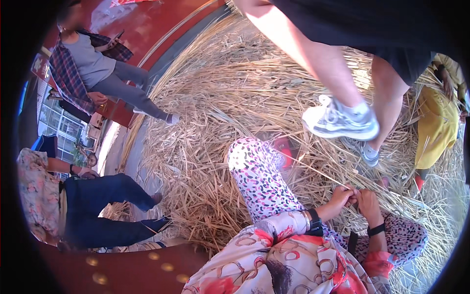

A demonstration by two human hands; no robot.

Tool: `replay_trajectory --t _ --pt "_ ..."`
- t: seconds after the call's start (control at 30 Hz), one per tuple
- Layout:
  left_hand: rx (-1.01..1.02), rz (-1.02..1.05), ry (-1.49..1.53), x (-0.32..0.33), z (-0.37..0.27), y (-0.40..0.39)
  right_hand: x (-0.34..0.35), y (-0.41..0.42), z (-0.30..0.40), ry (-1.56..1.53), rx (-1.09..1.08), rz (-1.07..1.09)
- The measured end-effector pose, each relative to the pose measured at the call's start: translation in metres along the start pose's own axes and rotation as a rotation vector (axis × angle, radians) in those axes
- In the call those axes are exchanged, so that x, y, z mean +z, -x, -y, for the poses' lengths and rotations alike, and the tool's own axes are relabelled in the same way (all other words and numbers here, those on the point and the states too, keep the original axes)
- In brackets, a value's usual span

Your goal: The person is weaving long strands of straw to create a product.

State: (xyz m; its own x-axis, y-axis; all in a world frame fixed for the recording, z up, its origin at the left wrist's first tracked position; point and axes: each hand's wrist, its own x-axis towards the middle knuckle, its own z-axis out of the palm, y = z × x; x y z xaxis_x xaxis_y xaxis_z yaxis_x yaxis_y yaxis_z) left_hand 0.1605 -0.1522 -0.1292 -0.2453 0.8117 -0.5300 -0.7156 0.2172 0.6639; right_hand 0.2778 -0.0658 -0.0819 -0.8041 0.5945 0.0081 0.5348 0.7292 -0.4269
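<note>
My left hand [340,201] and my right hand [368,204] meet in front of my lap, fingertips nearly touching. Between them they pinch a thin dry straw stalk [326,175], which runs up and to the left across the heap. Both sets of fingers are closed on it; where one grip ends and the other begins is hard to see. Black bands circle both wrists. My bent knees, in spotted trousers [262,183], lie either side of loose straw [312,183].
Straw [227,95] covers the ground. A person in white sneakers [339,119] stands close ahead. Another in yellow clothing [435,128] is at the right. Two people, one in a plaid shirt [68,70] and one in dark trousers [106,198], are at the left. A red panel with round studs [128,268] lies lower left.
</note>
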Motion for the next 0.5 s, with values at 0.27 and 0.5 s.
replay_trajectory --t 0.27,0.5 --pt "0.066 -0.027 0.020 -0.010 0.001 -0.004 0.003 0.003 -0.009 -0.069 -0.024 -0.059" --pt "0.359 -0.020 0.147 -0.037 -0.118 0.015 -0.056 -0.021 -0.007 -0.043 -0.193 -0.254"
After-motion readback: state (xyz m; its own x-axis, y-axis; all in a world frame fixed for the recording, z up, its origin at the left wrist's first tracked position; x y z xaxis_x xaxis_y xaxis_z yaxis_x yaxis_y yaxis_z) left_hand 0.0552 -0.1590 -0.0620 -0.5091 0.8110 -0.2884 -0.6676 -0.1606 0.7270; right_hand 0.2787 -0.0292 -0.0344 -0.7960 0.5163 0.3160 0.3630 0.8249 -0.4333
